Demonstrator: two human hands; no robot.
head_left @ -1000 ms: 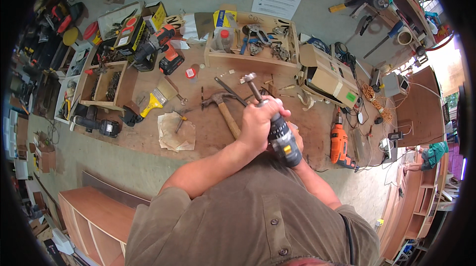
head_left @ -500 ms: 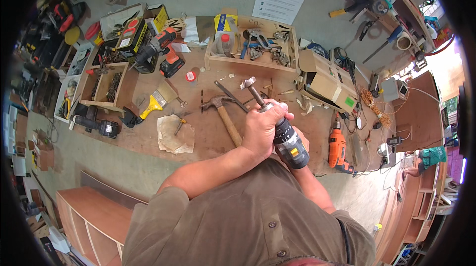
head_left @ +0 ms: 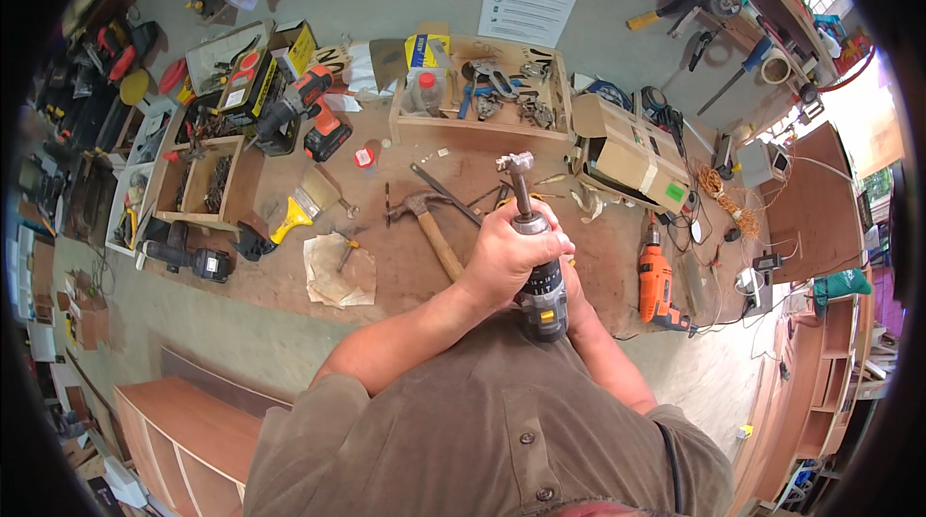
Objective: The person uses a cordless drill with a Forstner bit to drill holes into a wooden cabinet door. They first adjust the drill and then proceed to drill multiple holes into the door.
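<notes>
Close to my chest, a grey and black cordless drill (head_left: 544, 312) points up and away over the bench. A wide-headed boring bit (head_left: 519, 179) sticks out of its chuck. My left hand (head_left: 509, 249) is wrapped round the chuck end, thumb across the top. On the drill's right side my right hand (head_left: 573, 293) grips it lower down; the drill's body hides most of those fingers and the handle. Just left of my hands lies a claw hammer (head_left: 439, 239), beside a dark flat metal bar (head_left: 446, 191).
An orange corded drill (head_left: 657, 281) lies to the right, near an open cardboard box (head_left: 632, 155). Leftward are a yellow-handled paintbrush (head_left: 299, 208), a sandpaper sheet (head_left: 340, 276) and an orange-black cordless drill (head_left: 313, 112). A wooden tray (head_left: 482, 131) of tools stands at the back.
The drill has swung more upright, its bit shifting right and its body left. Both hands have moved with it and still grip it. The whole view has shifted slightly.
</notes>
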